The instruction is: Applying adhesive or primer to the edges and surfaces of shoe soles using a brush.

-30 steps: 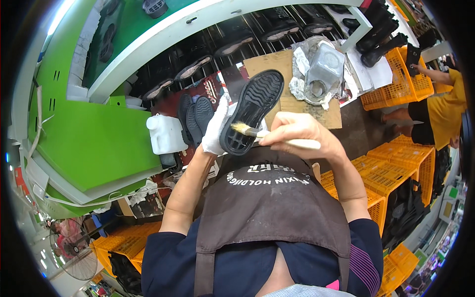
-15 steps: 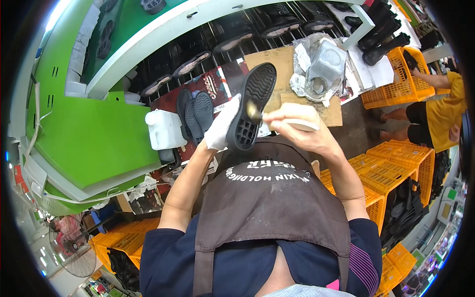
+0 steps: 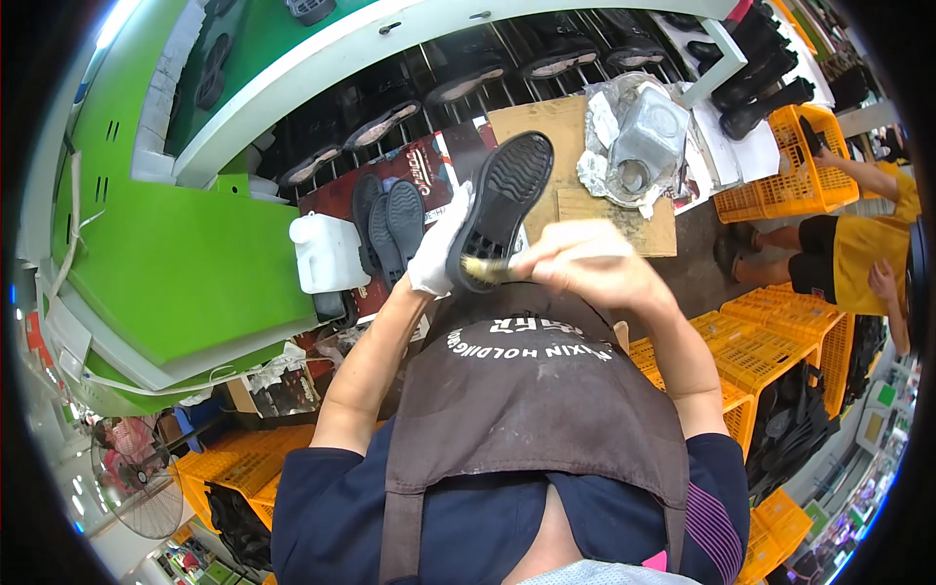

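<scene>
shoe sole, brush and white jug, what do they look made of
Shoe sole: probably rubber or soft plastic, black with slight sheen, judging by its moulded wavy ridges. Brush: pale, dull bristles, natural or synthetic, too blurred to tell. White jug: likely plastic, smooth, with rounded moulded edges.

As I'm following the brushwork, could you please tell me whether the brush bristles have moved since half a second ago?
Yes: judged against the white jug, the brush bristles have moved toward the apron and slightly left.
</scene>
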Tool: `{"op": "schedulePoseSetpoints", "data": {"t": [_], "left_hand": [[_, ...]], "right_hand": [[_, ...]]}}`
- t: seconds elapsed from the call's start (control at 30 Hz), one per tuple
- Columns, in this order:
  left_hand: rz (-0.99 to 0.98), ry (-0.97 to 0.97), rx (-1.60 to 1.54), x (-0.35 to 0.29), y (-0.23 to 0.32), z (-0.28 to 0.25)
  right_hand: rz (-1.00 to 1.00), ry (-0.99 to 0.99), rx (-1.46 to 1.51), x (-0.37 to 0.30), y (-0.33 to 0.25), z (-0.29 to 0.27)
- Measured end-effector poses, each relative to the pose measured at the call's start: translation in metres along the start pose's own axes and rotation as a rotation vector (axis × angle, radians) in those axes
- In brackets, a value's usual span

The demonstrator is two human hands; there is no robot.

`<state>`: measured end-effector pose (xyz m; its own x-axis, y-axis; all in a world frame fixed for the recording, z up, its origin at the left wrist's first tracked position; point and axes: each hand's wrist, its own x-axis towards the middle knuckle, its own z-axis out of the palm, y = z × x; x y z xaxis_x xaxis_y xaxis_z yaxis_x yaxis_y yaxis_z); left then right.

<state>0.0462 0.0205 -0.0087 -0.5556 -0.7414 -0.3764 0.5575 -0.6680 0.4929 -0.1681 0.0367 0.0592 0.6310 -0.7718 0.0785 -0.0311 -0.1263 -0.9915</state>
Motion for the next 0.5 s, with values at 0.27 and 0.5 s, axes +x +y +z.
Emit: {"op": "schedulePoseSetpoints", "data": {"t": [0.27, 0.5], "left_hand": [[0.078, -0.027, 0.087, -0.004, -0.008, -0.010], [0.138, -0.093, -0.092, -0.001, 0.008, 0.010]], "right_hand": [[-0.375, 0.316, -0.619, 0.010, 0.043, -0.022], [-0.076, 0.487, -0.035, -0.013, 0.004, -0.030]]}}
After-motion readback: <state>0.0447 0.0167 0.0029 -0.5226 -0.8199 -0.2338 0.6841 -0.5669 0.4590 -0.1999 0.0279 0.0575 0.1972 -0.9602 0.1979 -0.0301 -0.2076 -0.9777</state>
